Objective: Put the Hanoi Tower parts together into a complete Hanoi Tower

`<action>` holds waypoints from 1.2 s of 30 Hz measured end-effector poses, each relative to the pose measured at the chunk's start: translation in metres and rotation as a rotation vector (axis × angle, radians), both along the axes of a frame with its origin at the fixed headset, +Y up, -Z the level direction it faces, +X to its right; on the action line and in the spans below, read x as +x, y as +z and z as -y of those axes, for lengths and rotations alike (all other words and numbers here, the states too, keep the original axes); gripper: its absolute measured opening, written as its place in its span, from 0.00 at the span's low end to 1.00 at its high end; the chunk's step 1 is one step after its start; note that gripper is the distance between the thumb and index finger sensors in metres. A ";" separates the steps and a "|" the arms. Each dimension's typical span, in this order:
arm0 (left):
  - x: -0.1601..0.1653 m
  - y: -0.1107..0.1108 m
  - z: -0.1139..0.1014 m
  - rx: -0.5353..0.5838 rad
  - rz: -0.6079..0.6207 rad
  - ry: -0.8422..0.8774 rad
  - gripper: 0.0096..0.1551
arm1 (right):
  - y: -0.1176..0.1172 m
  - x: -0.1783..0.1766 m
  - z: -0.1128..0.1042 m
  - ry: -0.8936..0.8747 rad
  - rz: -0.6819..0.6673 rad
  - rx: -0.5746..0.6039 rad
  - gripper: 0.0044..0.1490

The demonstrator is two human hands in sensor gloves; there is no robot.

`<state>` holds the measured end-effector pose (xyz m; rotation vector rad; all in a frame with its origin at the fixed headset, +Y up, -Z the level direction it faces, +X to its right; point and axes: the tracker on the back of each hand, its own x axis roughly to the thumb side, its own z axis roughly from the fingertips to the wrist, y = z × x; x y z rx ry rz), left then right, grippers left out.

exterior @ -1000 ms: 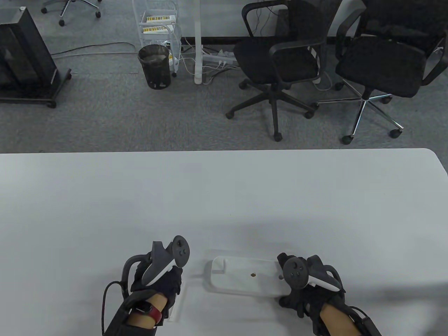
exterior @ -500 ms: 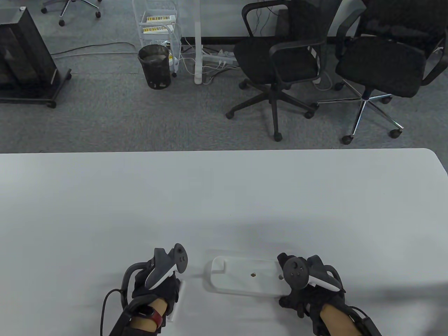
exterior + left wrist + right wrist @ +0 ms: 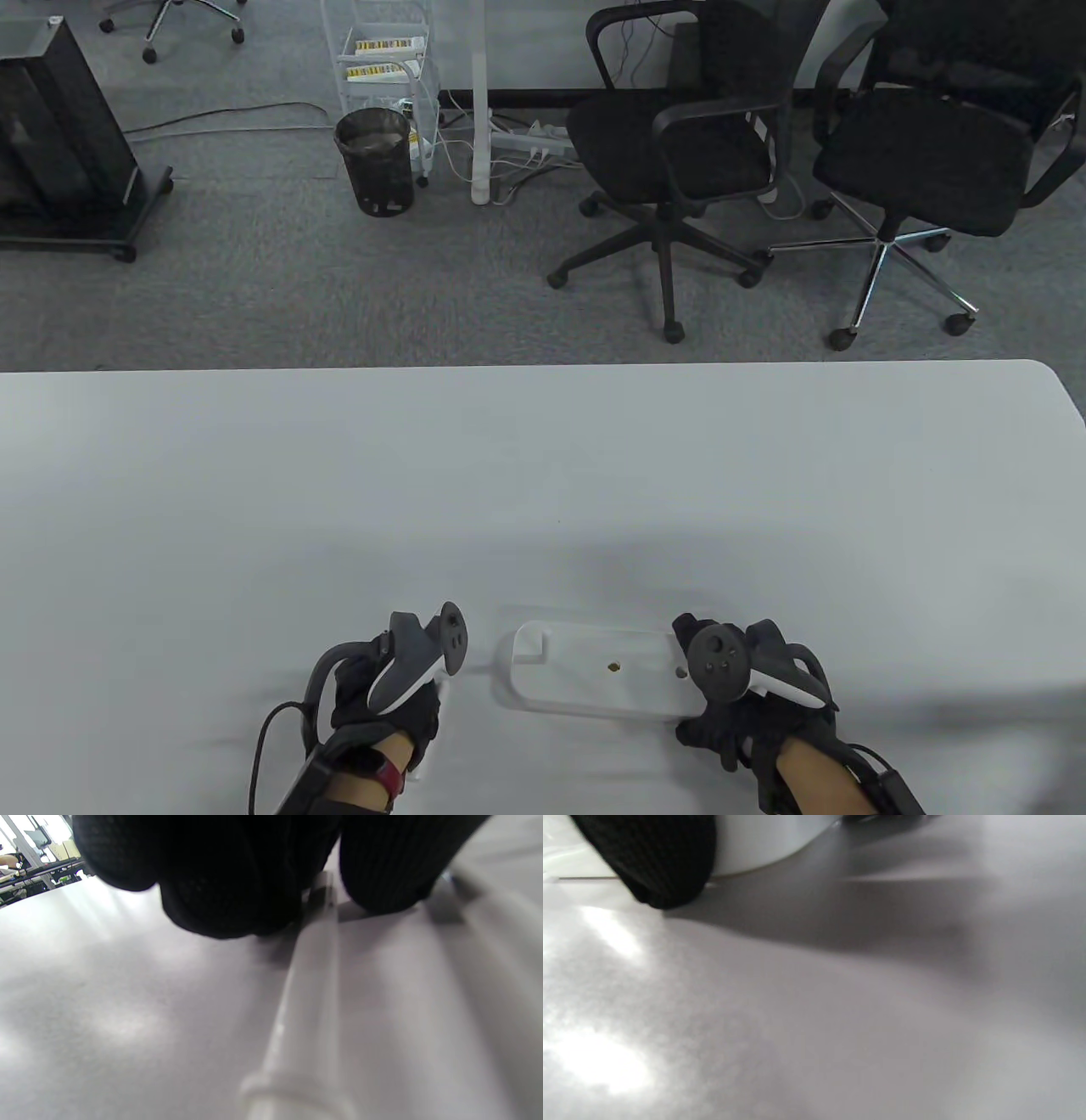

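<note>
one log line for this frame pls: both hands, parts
left hand: fingers on white peg lying on table | right hand: at right end of white base | pegs seated: none

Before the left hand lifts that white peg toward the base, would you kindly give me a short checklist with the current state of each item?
1. Left hand on the white peg: ok, fingers lie on both sides of its far end.
2. Peg actually gripped: cannot tell, the contact is dark and blurred.
3. Peg off the table: not ok, it appears to lie flat.
4. Right hand steadying the white base: ok, it rests at the right end.
5. Base holes free: ok, the two visible are uncovered.
6. Discs within reach: cannot tell, none in view.
</note>
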<state>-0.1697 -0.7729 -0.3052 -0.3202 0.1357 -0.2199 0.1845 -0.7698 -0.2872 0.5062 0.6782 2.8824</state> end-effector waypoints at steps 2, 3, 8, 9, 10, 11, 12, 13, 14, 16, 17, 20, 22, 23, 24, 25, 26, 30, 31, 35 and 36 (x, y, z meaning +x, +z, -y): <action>0.002 0.000 0.001 0.002 -0.006 -0.007 0.36 | 0.000 0.000 0.000 -0.001 0.001 0.001 0.74; 0.004 0.002 -0.001 0.006 -0.010 -0.024 0.35 | 0.000 0.000 0.000 -0.002 0.002 0.001 0.74; 0.007 0.002 -0.001 0.008 -0.009 -0.056 0.34 | 0.000 0.000 0.001 -0.005 0.003 0.003 0.74; 0.007 0.001 0.000 0.007 -0.005 -0.062 0.34 | 0.000 0.001 0.002 -0.006 0.003 0.003 0.74; 0.007 0.001 0.001 0.007 -0.001 -0.074 0.34 | 0.000 0.001 0.002 -0.006 0.004 0.002 0.74; 0.008 0.002 -0.002 0.006 0.007 -0.088 0.34 | 0.000 0.001 0.002 -0.007 0.003 0.003 0.74; 0.008 0.001 -0.001 0.002 0.010 -0.092 0.34 | 0.000 0.001 0.002 -0.007 0.003 0.003 0.74; 0.007 0.001 -0.001 -0.001 0.009 -0.090 0.34 | 0.000 0.001 0.002 -0.007 0.003 0.004 0.74; 0.005 0.000 0.000 -0.002 0.007 -0.085 0.34 | 0.000 0.001 0.002 -0.007 0.003 0.004 0.74; 0.003 0.000 -0.001 -0.005 0.007 -0.069 0.33 | 0.000 0.001 0.001 -0.008 0.005 0.005 0.74; 0.002 0.000 -0.002 -0.005 0.006 -0.061 0.34 | 0.001 0.001 0.001 -0.008 0.005 0.005 0.74; -0.008 0.000 -0.004 -0.026 -0.009 -0.006 0.34 | 0.001 0.001 0.001 -0.010 0.006 0.006 0.74; -0.013 0.000 -0.008 -0.035 -0.026 0.022 0.36 | 0.001 0.001 0.001 -0.011 0.005 0.006 0.74; -0.013 -0.002 -0.008 -0.035 -0.035 0.040 0.36 | 0.001 0.001 0.001 -0.012 0.005 0.005 0.74; -0.015 -0.002 -0.010 -0.013 -0.038 0.060 0.36 | 0.001 0.001 0.001 -0.012 0.005 0.005 0.74; -0.015 -0.003 -0.014 -0.003 -0.038 0.075 0.33 | 0.001 0.001 0.001 -0.014 0.005 0.005 0.74; -0.016 -0.004 -0.017 -0.006 -0.037 0.081 0.32 | 0.000 0.001 0.002 -0.014 0.004 0.005 0.74; -0.015 -0.002 -0.040 0.086 -0.031 0.148 0.30 | 0.001 0.001 0.002 -0.019 0.004 0.006 0.74; -0.014 -0.002 -0.044 0.108 -0.021 0.157 0.29 | 0.001 0.002 0.002 -0.020 0.004 0.006 0.74; -0.008 0.003 -0.071 0.164 0.031 0.193 0.28 | 0.001 0.001 0.002 -0.020 0.004 0.006 0.74; -0.007 0.004 -0.077 0.183 0.042 0.202 0.27 | 0.001 0.001 0.001 -0.020 0.004 0.006 0.74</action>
